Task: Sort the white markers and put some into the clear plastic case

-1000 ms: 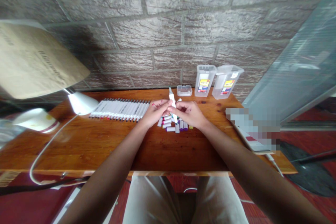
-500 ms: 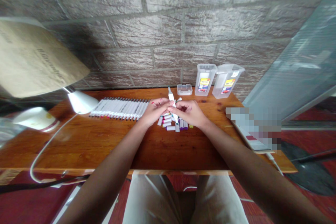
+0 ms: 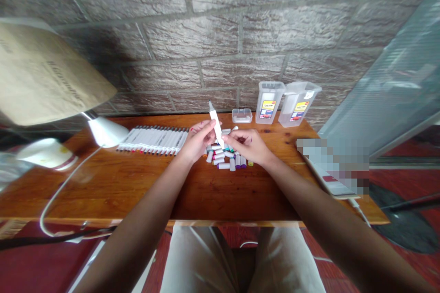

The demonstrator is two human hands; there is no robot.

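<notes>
My left hand (image 3: 199, 141) is closed on a white marker (image 3: 217, 124), thumb across its barrel. The marker is uncapped and tilted, its dark tip pointing up toward the wall. My right hand (image 3: 248, 143) is pinched at the marker's lower end, where its thumb and forefinger meet the barrel. Under and between my hands lies a heap of loose marker caps (image 3: 238, 161), white with purple, pink, green and other coloured ends; my fingers hide part of it. Left of my left hand, a row of white markers (image 3: 154, 140) lies side by side on the wooden table (image 3: 233, 197).
Two clear plastic containers (image 3: 270, 105) with yellow labels stand at the back right, beside a small clear lid (image 3: 242, 116). A lamp (image 3: 106, 132) with a paper shade and a paper cup (image 3: 48, 154) are at left. A partly blurred flat object (image 3: 330, 178) lies at right.
The marker has moved slightly left and up, and leans further left. My left hand has shifted left; my right hand's grip has slid toward the marker's lower end.
</notes>
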